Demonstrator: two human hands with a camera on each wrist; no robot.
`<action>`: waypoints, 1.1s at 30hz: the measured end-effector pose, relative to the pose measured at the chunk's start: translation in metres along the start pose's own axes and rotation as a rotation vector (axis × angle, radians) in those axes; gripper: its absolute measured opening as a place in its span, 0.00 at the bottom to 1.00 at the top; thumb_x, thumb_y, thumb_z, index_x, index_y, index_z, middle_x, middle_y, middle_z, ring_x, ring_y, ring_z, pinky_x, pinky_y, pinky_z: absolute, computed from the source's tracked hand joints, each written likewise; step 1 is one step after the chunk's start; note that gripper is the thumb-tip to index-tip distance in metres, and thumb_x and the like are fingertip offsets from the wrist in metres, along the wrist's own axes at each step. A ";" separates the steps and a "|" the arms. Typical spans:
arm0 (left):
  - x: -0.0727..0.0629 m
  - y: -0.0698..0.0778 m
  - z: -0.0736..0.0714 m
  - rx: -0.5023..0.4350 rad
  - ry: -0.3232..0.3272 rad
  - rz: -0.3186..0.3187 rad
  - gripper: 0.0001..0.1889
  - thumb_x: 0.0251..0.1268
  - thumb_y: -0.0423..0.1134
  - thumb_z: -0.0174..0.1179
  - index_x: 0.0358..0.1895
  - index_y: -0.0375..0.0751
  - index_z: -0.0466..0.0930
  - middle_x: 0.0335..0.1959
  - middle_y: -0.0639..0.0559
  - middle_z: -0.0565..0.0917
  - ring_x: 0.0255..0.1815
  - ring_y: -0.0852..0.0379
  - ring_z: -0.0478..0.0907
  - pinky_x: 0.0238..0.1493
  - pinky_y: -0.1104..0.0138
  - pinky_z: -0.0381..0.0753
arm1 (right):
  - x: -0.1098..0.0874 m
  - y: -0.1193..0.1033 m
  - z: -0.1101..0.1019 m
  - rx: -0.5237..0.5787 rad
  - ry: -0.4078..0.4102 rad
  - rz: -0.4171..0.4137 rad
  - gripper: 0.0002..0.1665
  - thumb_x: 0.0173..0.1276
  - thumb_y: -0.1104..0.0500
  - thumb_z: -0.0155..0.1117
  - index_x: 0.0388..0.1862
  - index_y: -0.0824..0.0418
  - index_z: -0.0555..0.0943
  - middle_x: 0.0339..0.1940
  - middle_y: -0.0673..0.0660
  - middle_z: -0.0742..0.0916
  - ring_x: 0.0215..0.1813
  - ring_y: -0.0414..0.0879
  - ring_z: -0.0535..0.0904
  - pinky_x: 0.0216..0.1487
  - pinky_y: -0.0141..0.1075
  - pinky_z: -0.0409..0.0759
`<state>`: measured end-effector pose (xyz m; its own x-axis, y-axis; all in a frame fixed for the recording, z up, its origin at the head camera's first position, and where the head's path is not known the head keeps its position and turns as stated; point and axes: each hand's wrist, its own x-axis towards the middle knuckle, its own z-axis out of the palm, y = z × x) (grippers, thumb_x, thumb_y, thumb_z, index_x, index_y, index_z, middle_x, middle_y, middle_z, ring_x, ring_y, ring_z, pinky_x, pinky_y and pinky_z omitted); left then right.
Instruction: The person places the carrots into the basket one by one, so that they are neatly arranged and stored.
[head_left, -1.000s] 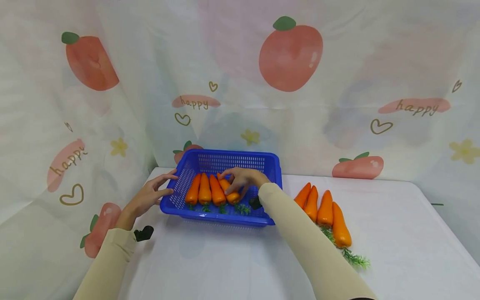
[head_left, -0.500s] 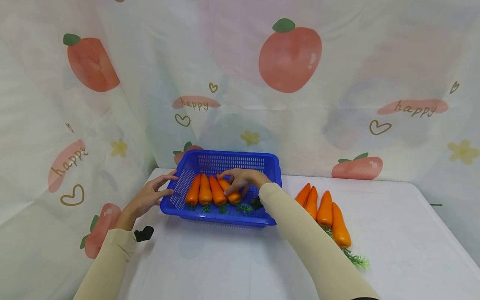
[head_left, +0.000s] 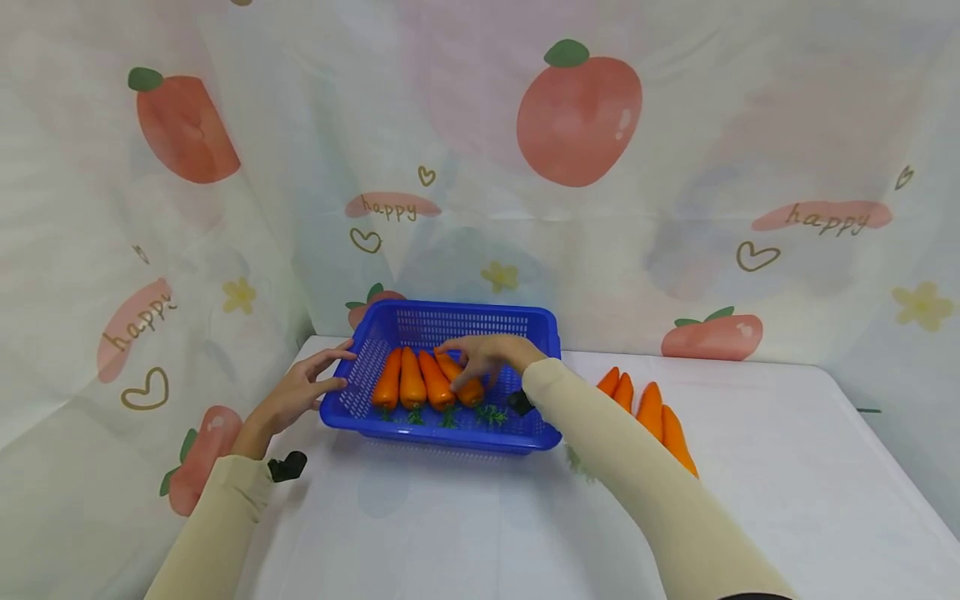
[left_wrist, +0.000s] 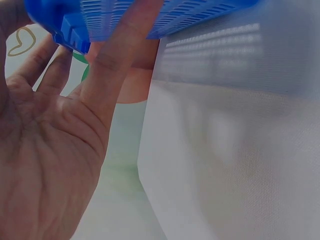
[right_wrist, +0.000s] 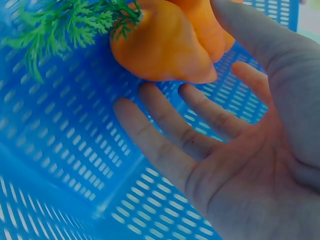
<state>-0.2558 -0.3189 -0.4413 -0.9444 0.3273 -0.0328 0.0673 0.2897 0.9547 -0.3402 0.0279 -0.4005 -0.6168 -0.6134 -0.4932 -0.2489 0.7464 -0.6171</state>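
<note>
Right sleeve (head_left: 651,490) sits farther right now, centre to lower right | four carrots (head_left: 651,408), right of frame: sleeve hides more of their lower ends | lower-right greens vanish behind it | green tuft (head_left: 579,462) emerges along its left edge

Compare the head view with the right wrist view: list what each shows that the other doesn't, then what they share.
Only the head view: the left hand, the cream fabric sleeves, the tapered orange carrots outside the basket, and the brown "happy" lettering on the pale backdrop.
Only the right wrist view: the creased palm of the right hand.
Both: the right hand, the blue perforated plastic basket, and tapered orange carrots inside it with feathery green tops.
</note>
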 end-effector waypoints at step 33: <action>-0.003 0.002 0.002 0.013 0.019 0.008 0.24 0.77 0.35 0.57 0.73 0.40 0.69 0.85 0.51 0.51 0.79 0.27 0.54 0.51 0.45 0.85 | -0.144 0.048 -0.025 -0.228 0.431 -0.365 0.47 0.67 0.48 0.74 0.81 0.51 0.64 0.67 0.63 0.78 0.51 0.55 0.85 0.46 0.42 0.87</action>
<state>-0.2522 -0.3172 -0.4398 -0.9496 0.3129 -0.0199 0.0786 0.2989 0.9510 -0.2814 0.1584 -0.3438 -0.6966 -0.7159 0.0477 -0.6255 0.5734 -0.5292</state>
